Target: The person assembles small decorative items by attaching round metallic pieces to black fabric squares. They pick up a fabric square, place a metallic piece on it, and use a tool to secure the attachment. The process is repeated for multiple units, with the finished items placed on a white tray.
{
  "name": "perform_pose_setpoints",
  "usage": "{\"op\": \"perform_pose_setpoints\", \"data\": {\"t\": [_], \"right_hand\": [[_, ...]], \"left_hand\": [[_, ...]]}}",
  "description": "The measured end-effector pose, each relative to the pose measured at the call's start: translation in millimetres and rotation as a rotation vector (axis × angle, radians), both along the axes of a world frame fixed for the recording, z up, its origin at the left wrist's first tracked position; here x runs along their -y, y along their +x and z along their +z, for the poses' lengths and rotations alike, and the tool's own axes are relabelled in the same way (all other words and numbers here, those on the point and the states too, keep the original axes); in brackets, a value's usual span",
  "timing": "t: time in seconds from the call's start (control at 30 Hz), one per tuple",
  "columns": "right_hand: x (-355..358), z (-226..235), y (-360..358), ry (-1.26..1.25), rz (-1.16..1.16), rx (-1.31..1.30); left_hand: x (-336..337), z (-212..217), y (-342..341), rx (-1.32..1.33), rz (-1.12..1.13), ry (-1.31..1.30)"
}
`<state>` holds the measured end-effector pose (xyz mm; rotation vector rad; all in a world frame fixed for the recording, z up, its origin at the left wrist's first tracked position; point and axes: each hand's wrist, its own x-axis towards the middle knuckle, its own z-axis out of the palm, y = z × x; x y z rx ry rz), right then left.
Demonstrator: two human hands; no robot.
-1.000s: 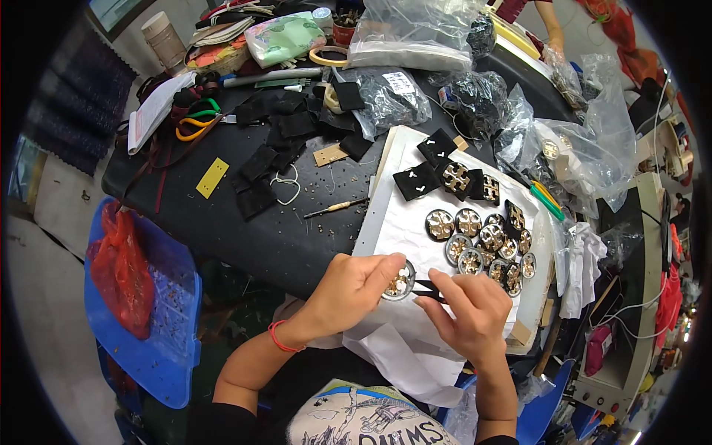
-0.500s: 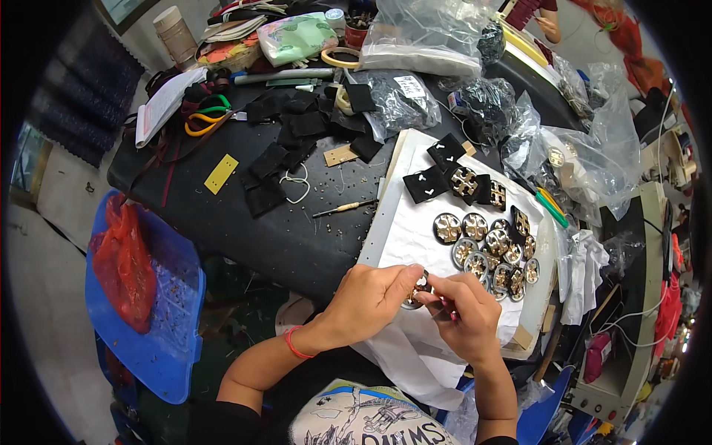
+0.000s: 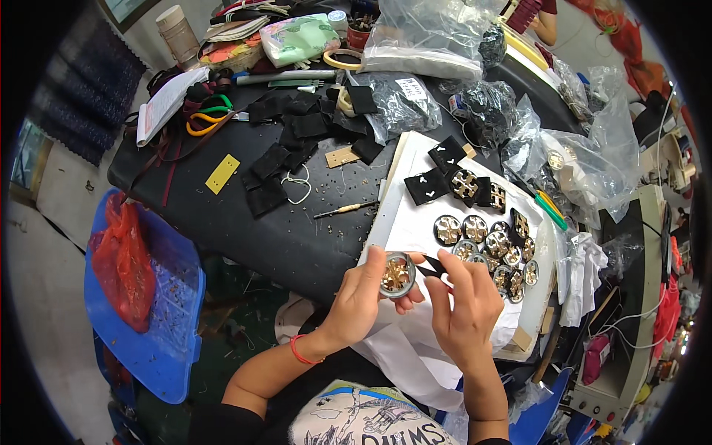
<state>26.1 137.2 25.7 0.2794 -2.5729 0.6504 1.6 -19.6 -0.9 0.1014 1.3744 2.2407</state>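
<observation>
My left hand (image 3: 354, 298) grips a round ornament (image 3: 398, 275) with a gold openwork emblem and a grey rim, held up over the near left edge of the white board (image 3: 519, 343). Close by on its right, the fingers of my right hand (image 3: 467, 308) are closed around a thin dark piece (image 3: 432, 264), partly hidden, whose kind I cannot make out. Several similar round ornaments (image 3: 448, 229) lie grouped on the white sheet over the board. Behind them rest black square pieces (image 3: 426, 186), a few bearing gold emblems.
A wooden-handled pointed tool (image 3: 347, 208) lies among small scattered bits on the black table (image 3: 297, 245). Black fabric squares (image 3: 267, 163), a yellow plate (image 3: 222, 173) and orange-handled scissors (image 3: 204, 122) are farther left. Clear plastic bags (image 3: 593, 156) crowd the right. A blue bin (image 3: 185, 356) stands at lower left.
My left hand has turned the ornament so its gold face shows and moved it slightly left and up. The right hand has drawn apart from it, showing the dark piece in its fingers.
</observation>
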Motion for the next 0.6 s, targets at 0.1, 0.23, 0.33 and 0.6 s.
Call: {"op": "perform_pose_setpoints", "data": {"t": [0.1, 0.23, 0.33, 0.6], "right_hand": [[0.7, -0.4, -0.6, 0.139, 0.002, -0.06], [-3.9, -7.9, 1.9, -0.081, 0.114, -0.024], [-8.4, -10.1, 2.2, -0.204, 0.155, 0.018], [-19.2, 4.7, 6.0, 0.219, 0.289, 0.054]], "left_hand": [[-0.4, 1.7, 2.4, -0.054, -0.004, -0.135], [9.4, 1.2, -4.5, 0.2, -0.12, -0.03], [10.6, 4.2, -9.6, 0.395, -0.186, 0.05], [9.6, 7.5, -3.9, -0.062, -0.077, -0.394]]}}
